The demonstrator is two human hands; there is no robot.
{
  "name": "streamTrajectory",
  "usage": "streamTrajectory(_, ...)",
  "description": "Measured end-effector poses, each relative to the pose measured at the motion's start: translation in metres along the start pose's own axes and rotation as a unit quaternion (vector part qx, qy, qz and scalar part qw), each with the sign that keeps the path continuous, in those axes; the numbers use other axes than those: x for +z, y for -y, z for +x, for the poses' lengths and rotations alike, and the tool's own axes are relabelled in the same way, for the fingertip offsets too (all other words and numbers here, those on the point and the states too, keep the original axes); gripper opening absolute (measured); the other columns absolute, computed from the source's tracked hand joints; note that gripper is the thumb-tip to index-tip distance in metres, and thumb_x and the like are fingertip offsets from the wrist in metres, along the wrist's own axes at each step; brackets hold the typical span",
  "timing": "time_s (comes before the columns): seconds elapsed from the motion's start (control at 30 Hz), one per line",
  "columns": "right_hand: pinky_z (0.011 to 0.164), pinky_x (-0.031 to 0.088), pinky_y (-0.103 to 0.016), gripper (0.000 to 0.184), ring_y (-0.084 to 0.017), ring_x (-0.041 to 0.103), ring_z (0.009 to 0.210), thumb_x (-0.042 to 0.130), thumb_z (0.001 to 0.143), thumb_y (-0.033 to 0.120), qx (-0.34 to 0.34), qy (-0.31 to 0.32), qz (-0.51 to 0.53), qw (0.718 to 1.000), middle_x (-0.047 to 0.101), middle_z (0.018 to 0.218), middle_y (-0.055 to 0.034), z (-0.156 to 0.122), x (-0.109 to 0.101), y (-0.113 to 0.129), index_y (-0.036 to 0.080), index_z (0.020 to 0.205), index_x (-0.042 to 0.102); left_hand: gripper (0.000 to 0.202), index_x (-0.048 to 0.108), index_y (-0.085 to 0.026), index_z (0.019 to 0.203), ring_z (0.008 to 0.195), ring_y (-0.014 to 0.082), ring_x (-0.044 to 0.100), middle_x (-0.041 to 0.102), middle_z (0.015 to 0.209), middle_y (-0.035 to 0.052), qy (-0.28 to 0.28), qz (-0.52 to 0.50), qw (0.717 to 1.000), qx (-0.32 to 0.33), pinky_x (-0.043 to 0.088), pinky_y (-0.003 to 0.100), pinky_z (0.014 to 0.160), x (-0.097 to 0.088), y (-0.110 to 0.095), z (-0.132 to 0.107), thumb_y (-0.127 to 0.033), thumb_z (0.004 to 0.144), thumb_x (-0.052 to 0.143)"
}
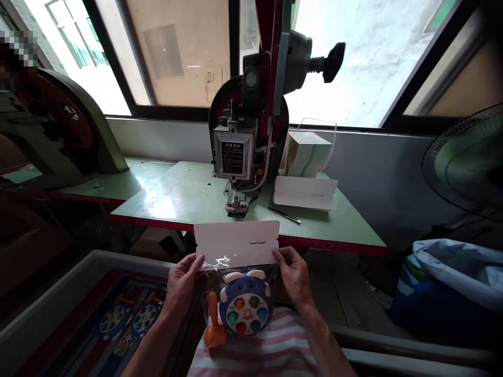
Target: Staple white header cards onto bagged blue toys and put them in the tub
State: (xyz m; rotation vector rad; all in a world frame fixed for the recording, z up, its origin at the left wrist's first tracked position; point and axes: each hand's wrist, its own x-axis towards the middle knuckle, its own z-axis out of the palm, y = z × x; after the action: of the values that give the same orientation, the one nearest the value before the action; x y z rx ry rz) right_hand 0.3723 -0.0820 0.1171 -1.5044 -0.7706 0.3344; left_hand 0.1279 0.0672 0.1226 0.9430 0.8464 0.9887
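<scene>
My left hand [181, 283] and my right hand [294, 275] each pinch a lower corner of a white header card [236, 242] folded over the top of a clear plastic bag [239, 301]. Inside the bag are a round blue toy [245, 308] with coloured spots and an orange mallet [214, 327]. I hold the pack upright over my lap, just in front of the green table's red front edge [326, 243]. The press machine [245, 131] stands directly behind it on the table.
A stack of white cards [306, 152] and a flat header card [304, 192] lie right of the machine, with a thin dark tool [285, 215] nearby. A grey bin [70, 293] at lower left holds more toys. A fan [467, 162] and a blue bag [456, 272] are at right.
</scene>
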Motion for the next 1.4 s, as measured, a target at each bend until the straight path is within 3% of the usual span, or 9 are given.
streamTrajectory(0.27, 0.066, 0.05, -0.027, 0.034, -0.017, 0.06, 0.072, 0.084, 0.075, 0.047, 0.07, -0.025, 0.115, 0.991, 0.066, 0.076, -0.0003, 0.006, 0.001, -0.008, 0.021, 0.089, 0.066, 0.041, 0.074, -0.016, 0.09, 0.067, 0.0179, 0.072, 0.077, 0.079, 0.0023, 0.05, 0.038, 0.996, -0.06, 0.061, 0.026, 0.064, -0.006, -0.017, 0.005, -0.039, 0.063, 0.094)
streamTrajectory(0.37, 0.068, 0.051, -0.026, 0.05, -0.016, 0.06, 0.073, 0.083, 0.076, 0.037, 0.11, 0.044, 0.208, 0.971, 0.065, 0.077, 0.003, 0.011, -0.004, -0.001, 0.027, 0.121, 0.064, 0.036, 0.069, -0.018, 0.088, 0.062, 0.0167, 0.07, 0.075, 0.078, 0.0011, 0.117, 0.069, 0.987, -0.083, 0.06, 0.026, 0.06, -0.014, -0.027, 0.01, -0.039, 0.068, 0.091)
streamTrajectory(0.47, 0.068, 0.05, -0.024, 0.063, -0.015, 0.061, 0.075, 0.081, 0.077, 0.03, 0.15, 0.123, 0.246, 0.95, 0.067, 0.082, 0.0031, 0.016, -0.011, 0.002, 0.032, 0.136, 0.06, 0.047, 0.068, -0.02, 0.108, 0.061, 0.0169, 0.07, 0.076, 0.079, 0.0015, 0.133, 0.08, 0.985, -0.075, 0.058, 0.025, 0.057, -0.017, -0.033, 0.011, -0.036, 0.069, 0.091)
streamTrajectory(0.6, 0.065, 0.048, -0.023, 0.038, -0.014, 0.062, 0.073, 0.082, 0.075, 0.028, 0.159, 0.14, 0.278, 0.937, 0.07, 0.085, 0.002, 0.019, -0.012, -0.007, 0.03, 0.113, 0.074, 0.07, 0.06, -0.027, 0.133, 0.058, 0.0178, 0.069, 0.077, 0.078, 0.0007, 0.116, 0.06, 0.989, -0.063, 0.054, 0.022, 0.051, -0.015, -0.03, 0.005, -0.034, 0.069, 0.09)
streamTrajectory(0.67, 0.064, 0.048, -0.023, 0.015, -0.015, 0.063, 0.073, 0.081, 0.076, 0.03, 0.153, 0.148, 0.277, 0.937, 0.071, 0.083, 0.0009, 0.018, -0.013, -0.012, 0.025, 0.091, 0.077, 0.05, 0.071, -0.024, 0.116, 0.061, 0.0182, 0.07, 0.077, 0.078, 0.0015, 0.123, 0.043, 0.99, -0.055, 0.054, 0.022, 0.053, -0.017, -0.022, 0.004, -0.036, 0.071, 0.088)
streamTrajectory(0.73, 0.068, 0.05, -0.025, 0.01, -0.018, 0.066, 0.078, 0.078, 0.078, 0.031, 0.154, 0.164, 0.26, 0.939, 0.073, 0.083, -0.001, 0.018, -0.015, -0.014, 0.022, 0.08, 0.077, 0.028, 0.077, -0.019, 0.092, 0.063, 0.0176, 0.07, 0.076, 0.076, 0.0022, 0.126, 0.035, 0.99, -0.045, 0.054, 0.021, 0.057, -0.022, -0.013, 0.005, -0.036, 0.071, 0.086)
streamTrajectory(0.93, 0.085, 0.055, -0.032, 0.023, -0.025, 0.068, 0.1, 0.076, 0.083, 0.038, 0.115, 0.196, 0.159, 0.961, 0.076, 0.105, -0.0049, 0.019, -0.022, -0.003, 0.023, 0.1, 0.079, 0.018, 0.082, -0.019, 0.085, 0.073, 0.0199, 0.073, 0.079, 0.08, 0.0032, 0.113, 0.04, 0.992, -0.035, 0.058, 0.024, 0.068, -0.028, -0.004, 0.01, -0.032, 0.072, 0.082)
streamTrajectory(1.17, 0.082, 0.057, -0.035, 0.022, -0.025, 0.071, 0.094, 0.076, 0.082, 0.039, 0.024, 0.099, 0.073, 0.992, 0.078, 0.1, -0.0052, 0.018, -0.008, -0.012, 0.024, 0.098, 0.078, 0.034, 0.082, -0.019, 0.106, 0.101, 0.0281, 0.072, 0.081, 0.103, 0.0069, 0.138, 0.107, 0.985, 0.01, 0.058, 0.031, 0.087, -0.023, -0.016, 0.007, -0.038, 0.078, 0.079)
streamTrajectory(1.4, 0.077, 0.06, -0.036, 0.02, -0.025, 0.073, 0.089, 0.08, 0.078, 0.039, 0.019, 0.047, 0.09, 0.995, 0.079, 0.094, -0.0049, 0.018, -0.003, -0.017, 0.024, 0.092, 0.078, 0.044, 0.079, -0.021, 0.112, 0.099, 0.0292, 0.073, 0.081, 0.097, 0.0069, 0.12, 0.162, 0.978, 0.056, 0.057, 0.036, 0.092, -0.016, -0.013, 0.002, -0.047, 0.076, 0.082)
